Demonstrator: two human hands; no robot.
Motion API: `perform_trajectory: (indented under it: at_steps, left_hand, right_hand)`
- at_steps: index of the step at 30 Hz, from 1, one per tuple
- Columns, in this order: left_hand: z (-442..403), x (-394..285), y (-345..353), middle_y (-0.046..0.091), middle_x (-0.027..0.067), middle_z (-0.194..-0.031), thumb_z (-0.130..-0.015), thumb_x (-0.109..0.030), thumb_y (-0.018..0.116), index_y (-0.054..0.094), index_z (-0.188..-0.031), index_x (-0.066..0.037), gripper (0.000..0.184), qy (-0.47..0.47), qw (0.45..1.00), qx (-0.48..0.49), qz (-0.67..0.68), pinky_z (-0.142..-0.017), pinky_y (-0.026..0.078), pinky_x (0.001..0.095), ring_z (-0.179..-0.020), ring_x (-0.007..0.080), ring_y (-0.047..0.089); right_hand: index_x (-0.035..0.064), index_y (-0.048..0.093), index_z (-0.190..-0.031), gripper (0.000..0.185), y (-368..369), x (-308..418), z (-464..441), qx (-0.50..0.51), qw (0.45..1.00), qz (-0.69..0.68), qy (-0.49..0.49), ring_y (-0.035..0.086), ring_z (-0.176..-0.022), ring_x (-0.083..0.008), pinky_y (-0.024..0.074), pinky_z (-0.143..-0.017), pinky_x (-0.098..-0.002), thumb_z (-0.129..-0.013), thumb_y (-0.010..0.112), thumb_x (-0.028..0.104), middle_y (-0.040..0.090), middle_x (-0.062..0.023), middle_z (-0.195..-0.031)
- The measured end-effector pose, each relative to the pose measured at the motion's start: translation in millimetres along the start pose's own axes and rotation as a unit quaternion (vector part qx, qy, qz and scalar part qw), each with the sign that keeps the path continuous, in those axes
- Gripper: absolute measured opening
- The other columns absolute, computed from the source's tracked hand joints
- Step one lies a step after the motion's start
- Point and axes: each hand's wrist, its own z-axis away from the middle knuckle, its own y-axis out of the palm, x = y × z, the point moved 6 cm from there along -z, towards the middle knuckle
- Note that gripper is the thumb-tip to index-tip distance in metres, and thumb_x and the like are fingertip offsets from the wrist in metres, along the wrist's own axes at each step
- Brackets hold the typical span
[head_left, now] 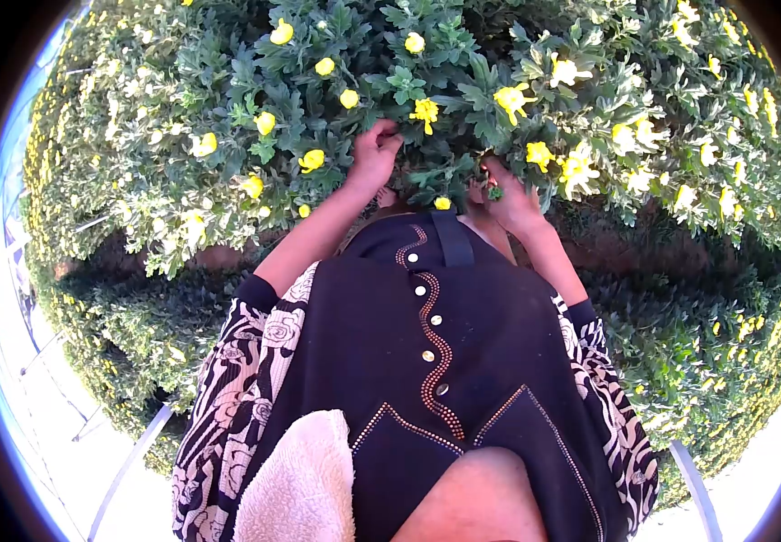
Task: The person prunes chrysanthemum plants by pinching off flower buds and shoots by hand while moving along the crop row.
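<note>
Chrysanthemum plants (409, 81) with dark green lobed leaves and yellow blooms stand in front of my body. My left hand (376, 155) is in among their leaves, its fingers curled in; whatever they grip is hidden by foliage. To the right, lower down, my right hand (512, 200) is closed, with a small green sprig (495, 193) showing at its fingers. Some of its fingertips are lost in leaf shadow, and a small red spot shows near them. A half-open yellow bloom (425, 112) sits just above and between the hands, and a yellow bud (442, 203) lies lower between them.
More flowering plants (129, 144) spread to both sides, and another row (706, 334) grows behind me. A dark strip of soil (607, 239) runs between the rows. Pale poles (693, 488) stand at the lower edges.
</note>
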Motion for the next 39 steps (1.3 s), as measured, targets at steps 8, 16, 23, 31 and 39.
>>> perform_trajectory:
  at_steps: [8,16,23,31,39]
  left_hand:
    - [5.3,-95.5,-6.2,0.050,0.0105,-0.138,-0.097,-0.008,0.049,0.046,-0.137,-0.006,0.040,0.171,0.962,-0.062,0.206,-0.097,0.044,0.0337,-0.129,0.0213,0.046]
    - [-31.5,-98.0,-7.5,0.060,0.0126,-0.122,-0.084,0.001,0.064,0.055,-0.124,-0.001,0.041,0.244,0.959,-0.085,0.113,-0.093,0.046,0.0305,-0.108,0.0170,0.057]
    - [-35.6,-103.1,-4.0,0.069,0.0033,-0.101,-0.088,0.000,0.063,0.066,-0.105,-0.003,0.018,0.118,0.940,-0.071,0.312,-0.081,0.050,0.0267,-0.089,0.0103,0.062]
    - [-28.5,-82.5,-6.9,0.068,0.0015,-0.104,-0.087,0.002,0.064,0.066,-0.109,-0.003,0.022,0.154,0.939,-0.063,0.299,-0.085,0.047,0.0247,-0.093,0.0091,0.061]
    - [-20.3,-87.4,-7.6,0.067,0.0000,-0.096,-0.087,0.003,0.063,0.066,-0.100,-0.004,0.015,0.155,0.941,-0.120,0.277,-0.081,0.048,0.0246,-0.087,0.0074,0.060]
  right_hand:
    - [0.0060,0.041,-0.142,0.051,-3.1,46.4,-38.9,0.026,0.978,-0.206,0.002,0.049,-0.128,-0.0277,0.0378,-0.106,-0.0369,-0.094,0.052,0.018,0.051,-0.0173,-0.137]
    - [0.0062,0.052,-0.135,0.041,-2.5,88.9,-116.7,0.065,0.885,-0.457,-0.049,0.054,-0.117,-0.0171,0.0369,-0.104,-0.0313,-0.098,0.043,0.023,0.057,-0.0072,-0.129]
    - [0.0041,0.065,-0.110,0.020,5.9,99.4,-129.7,-0.003,0.866,-0.490,-0.102,0.063,-0.091,-0.0115,0.0481,-0.085,-0.0266,-0.092,0.060,0.008,0.070,-0.0049,-0.098]
    - [0.0039,0.065,-0.116,0.035,-38.2,111.6,-131.1,-0.065,0.877,-0.450,-0.157,0.061,-0.086,-0.0089,0.0508,-0.076,-0.0239,-0.081,0.073,0.004,0.067,-0.0030,-0.103]
    - [0.0018,0.068,-0.096,0.014,-20.1,98.4,-135.6,-0.097,0.834,-0.532,-0.108,0.056,-0.075,-0.0046,0.0469,-0.068,-0.0216,-0.086,0.072,0.011,0.066,0.0019,-0.085]
